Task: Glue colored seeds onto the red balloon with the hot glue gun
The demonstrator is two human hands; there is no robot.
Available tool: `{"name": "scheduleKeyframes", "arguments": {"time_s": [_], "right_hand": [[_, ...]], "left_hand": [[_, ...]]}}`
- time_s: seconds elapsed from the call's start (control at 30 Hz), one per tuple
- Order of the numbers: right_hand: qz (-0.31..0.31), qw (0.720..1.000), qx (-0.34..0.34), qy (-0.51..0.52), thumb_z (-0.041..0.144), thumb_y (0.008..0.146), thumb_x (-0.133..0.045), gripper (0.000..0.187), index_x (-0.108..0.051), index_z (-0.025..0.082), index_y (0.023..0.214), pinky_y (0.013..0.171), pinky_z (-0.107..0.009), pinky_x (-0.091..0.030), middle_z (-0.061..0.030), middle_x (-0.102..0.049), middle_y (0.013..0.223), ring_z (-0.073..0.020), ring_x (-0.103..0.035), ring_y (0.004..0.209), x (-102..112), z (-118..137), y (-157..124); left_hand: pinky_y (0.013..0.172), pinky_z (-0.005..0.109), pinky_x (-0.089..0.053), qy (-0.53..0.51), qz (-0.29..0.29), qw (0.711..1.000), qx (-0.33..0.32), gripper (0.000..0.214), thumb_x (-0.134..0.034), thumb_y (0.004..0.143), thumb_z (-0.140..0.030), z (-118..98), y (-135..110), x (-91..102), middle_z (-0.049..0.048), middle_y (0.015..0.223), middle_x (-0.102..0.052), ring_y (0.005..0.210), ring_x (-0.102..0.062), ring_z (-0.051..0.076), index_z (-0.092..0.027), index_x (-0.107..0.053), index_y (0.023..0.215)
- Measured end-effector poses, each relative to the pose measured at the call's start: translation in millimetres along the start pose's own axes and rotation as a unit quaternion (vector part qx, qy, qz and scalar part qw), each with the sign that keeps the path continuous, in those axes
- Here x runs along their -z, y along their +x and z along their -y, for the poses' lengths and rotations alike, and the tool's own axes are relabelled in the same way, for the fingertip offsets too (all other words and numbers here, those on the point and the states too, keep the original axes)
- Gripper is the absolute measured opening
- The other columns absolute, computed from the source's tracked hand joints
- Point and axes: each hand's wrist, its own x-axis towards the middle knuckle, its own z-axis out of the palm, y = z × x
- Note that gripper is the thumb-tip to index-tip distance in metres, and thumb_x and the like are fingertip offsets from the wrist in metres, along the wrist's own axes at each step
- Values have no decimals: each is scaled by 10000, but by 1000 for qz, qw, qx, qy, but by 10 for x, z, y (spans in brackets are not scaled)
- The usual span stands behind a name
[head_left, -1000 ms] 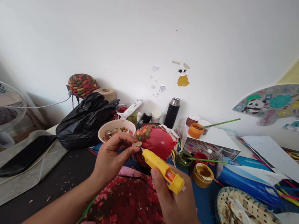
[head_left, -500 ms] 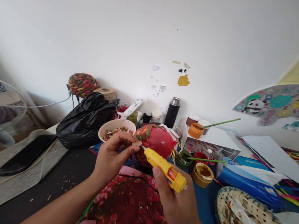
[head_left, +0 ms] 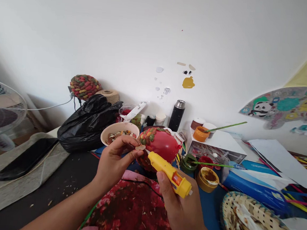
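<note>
We see the left hand (head_left: 112, 163) pinching a pale seed (head_left: 140, 147) between thumb and fingertips, above the middle of the table (head_left: 66, 179). The right hand (head_left: 182, 209) is wrapped around a yellow glue gun (head_left: 168, 173), whose nozzle points up-left and sits just beside the seed. Right behind them we find a red balloon (head_left: 164, 146) partly covered in coloured seeds, with a bowl (head_left: 120, 126) of such seeds to its left. A woven basket (head_left: 257, 215) lies at the near right corner.

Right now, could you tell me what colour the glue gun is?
The glue gun is yellow with an orange patch; head view shows it best.
</note>
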Motion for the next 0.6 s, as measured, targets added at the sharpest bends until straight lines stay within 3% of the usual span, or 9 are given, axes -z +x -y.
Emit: {"name": "scheduleKeyframes", "arguments": {"time_s": [0.33, 0.5, 0.6], "right_hand": [[7, 1000, -9, -1, 405, 1157, -553, 467, -607, 235, 724, 520, -238, -407, 33, -603, 599, -133, -560, 505, 20, 26, 30], [-3, 999, -37, 28, 431, 1151, -573, 489, -631, 229, 710, 531, -245, -410, 27, -608, 595, -133, -566, 511, 2, -41, -12], [-33, 992, -95, 77, 552, 1123, -601, 558, -626, 229, 669, 510, -256, -390, 34, -543, 561, -133, -507, 495, 4, -54, -29]], "left_hand": [[727, 232, -641, 12, -4, 1000, 3, 197, -958, 839, -317, 7, 7, 10, 1, 864, -793, 771, -762, 162, -229, -788, 886], [720, 253, -643, 16, -45, 998, 39, 285, -988, 783, -372, 63, 60, 71, 22, 866, -812, 780, -770, 184, -213, -782, 899], [715, 274, -663, 4, -80, 995, 65, 355, -1002, 738, -418, 71, 161, 136, 43, 870, -833, 787, -795, 207, -203, -771, 900]]}}
